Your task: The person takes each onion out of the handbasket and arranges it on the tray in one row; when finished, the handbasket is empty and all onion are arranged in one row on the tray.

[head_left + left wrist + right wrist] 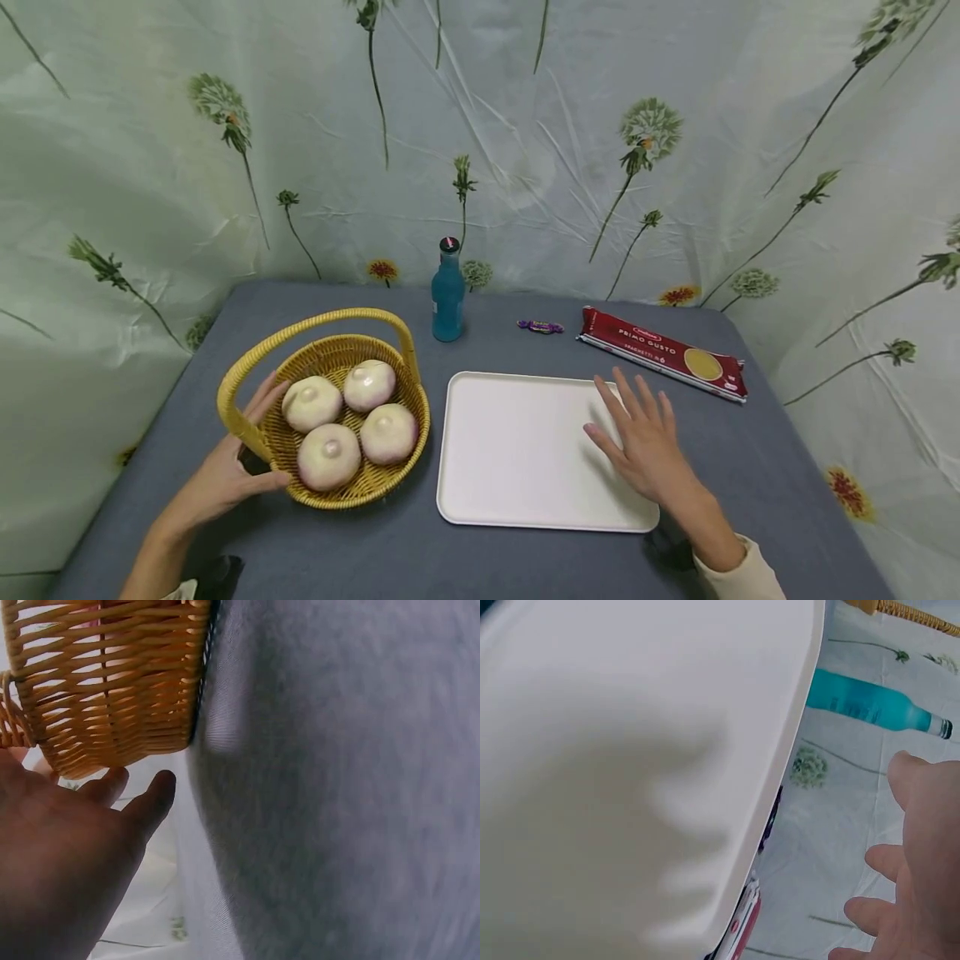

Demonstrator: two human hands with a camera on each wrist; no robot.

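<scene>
My left hand (228,467) rests at the left side of a yellow wicker basket (423,417). Its thumb is at the front rim and its fingers lie by the foot of the arched handle (236,367). In the left wrist view, relaxed fingertips (157,791) sit right by the basket's woven wall (112,682). Several round, white-and-purple onion-like vegetables (330,457) lie inside the basket. Over the right part of a white rectangular tray (510,450), my right hand (648,446) hovers with fingers spread, holding nothing; its shadow falls on the tray in the right wrist view.
Behind the basket and tray stands a blue bottle (447,298) with a dark cap. A small purple wrapped candy (540,327) lies right of it. Farther right is a red spaghetti packet (660,352). A flower-patterned curtain (510,150) hangs behind the grey-blue table (375,554).
</scene>
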